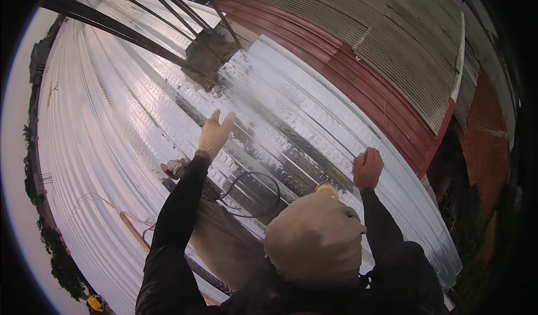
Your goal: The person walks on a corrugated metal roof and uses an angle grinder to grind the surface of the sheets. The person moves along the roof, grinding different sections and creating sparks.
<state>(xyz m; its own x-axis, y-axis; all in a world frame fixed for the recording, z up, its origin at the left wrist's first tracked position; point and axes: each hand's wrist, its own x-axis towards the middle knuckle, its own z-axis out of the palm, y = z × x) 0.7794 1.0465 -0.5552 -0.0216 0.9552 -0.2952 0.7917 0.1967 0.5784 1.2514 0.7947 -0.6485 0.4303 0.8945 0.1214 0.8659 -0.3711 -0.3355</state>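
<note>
My left hand [214,135], pale as if gloved, reaches over the ridged metal roofing sheets [129,107] with thumb and fingers apart. It holds nothing. My right hand [368,168] is farther right, above the silver sheets, with its fingers curled in; whether anything is inside is hidden. A tool with a metal head [175,168], its kind unclear, lies just left of my left forearm. A black cable [277,194] loops between my arms. Beige cloth [314,239] covers a rounded shape low in the middle, perhaps my bent knee.
Dark steel bars [123,28] rise from a rough concrete stub [210,51] at the far side. A red metal roof strip [336,68] and grey corrugated roofing [403,51] lie beyond. At left is a wooden strip [134,231]. The roof ends at the right edge.
</note>
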